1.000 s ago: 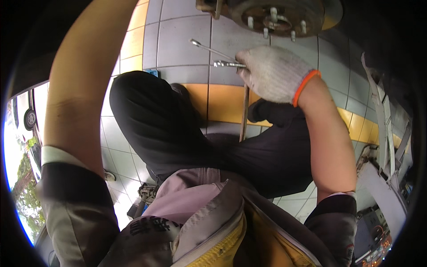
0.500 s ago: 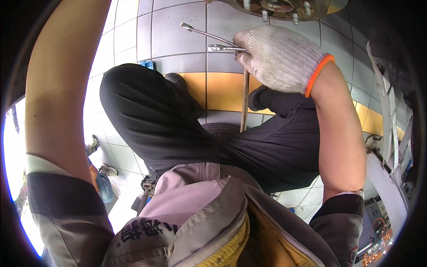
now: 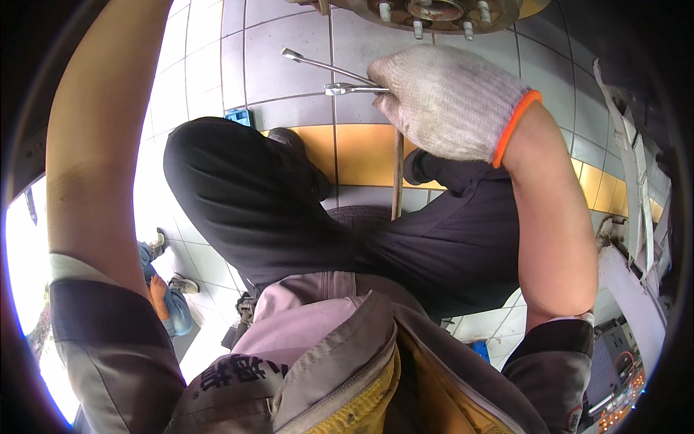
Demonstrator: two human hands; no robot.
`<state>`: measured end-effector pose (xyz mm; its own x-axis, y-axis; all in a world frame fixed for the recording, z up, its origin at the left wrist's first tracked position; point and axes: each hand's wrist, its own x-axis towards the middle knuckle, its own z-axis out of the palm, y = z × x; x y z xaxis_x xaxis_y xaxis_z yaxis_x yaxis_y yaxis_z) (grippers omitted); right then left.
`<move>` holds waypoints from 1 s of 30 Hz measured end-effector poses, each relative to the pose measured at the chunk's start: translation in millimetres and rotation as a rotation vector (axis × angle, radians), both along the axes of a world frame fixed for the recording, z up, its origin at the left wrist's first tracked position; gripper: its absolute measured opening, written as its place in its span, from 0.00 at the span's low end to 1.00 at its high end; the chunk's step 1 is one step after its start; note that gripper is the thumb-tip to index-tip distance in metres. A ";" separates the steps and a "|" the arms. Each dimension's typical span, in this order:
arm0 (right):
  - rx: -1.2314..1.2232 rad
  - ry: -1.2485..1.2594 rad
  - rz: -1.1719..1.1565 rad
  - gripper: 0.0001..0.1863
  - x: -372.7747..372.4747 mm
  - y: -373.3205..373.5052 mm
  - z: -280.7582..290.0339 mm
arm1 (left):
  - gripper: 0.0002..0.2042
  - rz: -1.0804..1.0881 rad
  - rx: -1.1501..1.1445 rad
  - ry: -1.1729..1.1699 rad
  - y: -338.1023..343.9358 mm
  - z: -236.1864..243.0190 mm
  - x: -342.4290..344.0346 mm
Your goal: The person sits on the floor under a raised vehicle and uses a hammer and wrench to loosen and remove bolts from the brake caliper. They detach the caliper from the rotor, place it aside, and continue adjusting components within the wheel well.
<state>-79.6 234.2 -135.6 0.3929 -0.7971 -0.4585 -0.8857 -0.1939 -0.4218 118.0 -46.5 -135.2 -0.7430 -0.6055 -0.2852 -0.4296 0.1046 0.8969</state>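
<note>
My right hand (image 3: pixel 452 101), in a whitish knitted glove with an orange cuff, is closed around two slim metal wrenches. One wrench (image 3: pixel 318 64) points up and left; the other wrench (image 3: pixel 354 89) lies almost level below it. A thin brownish rod (image 3: pixel 397 173) runs down from beneath the glove; whether the hand grips it too is hidden. Just above the glove is a wheel hub (image 3: pixel 473 14) with several studs pointing down. My bare left forearm (image 3: pixel 97 152) reaches past the top edge, and the left hand is out of the picture.
Below my dark-trousered legs shows part of a tyre (image 3: pixel 358 212). A small blue tray (image 3: pixel 238 116) lies on the tiled floor beyond my left knee. Another person's leg (image 3: pixel 177 307) is at the lower left. Pale panel parts (image 3: pixel 632 181) stand at the right.
The hub has shifted left in the picture. My right hand sits slightly lower and further left, still holding the wrenches. More of the other person shows at the lower left.
</note>
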 end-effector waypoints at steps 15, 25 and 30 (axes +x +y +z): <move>0.144 -0.073 -0.003 0.16 10.7 -10.2 17.6 | 0.25 -0.302 0.490 0.351 -103.7 -37.3 42.7; 0.125 -0.031 0.109 0.16 6.2 -5.5 19.3 | 0.19 0.244 0.366 0.123 -64.6 -34.7 8.1; 0.110 -0.057 0.077 0.14 5.4 -4.6 18.2 | 0.16 0.291 0.484 0.303 -40.3 -22.0 -3.0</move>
<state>-74.2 229.6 -117.4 0.4788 -0.7097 -0.5167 -0.8439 -0.2100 -0.4936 115.1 -86.7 -157.2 -0.6578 -0.6502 -0.3801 -0.0993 -0.4254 0.8995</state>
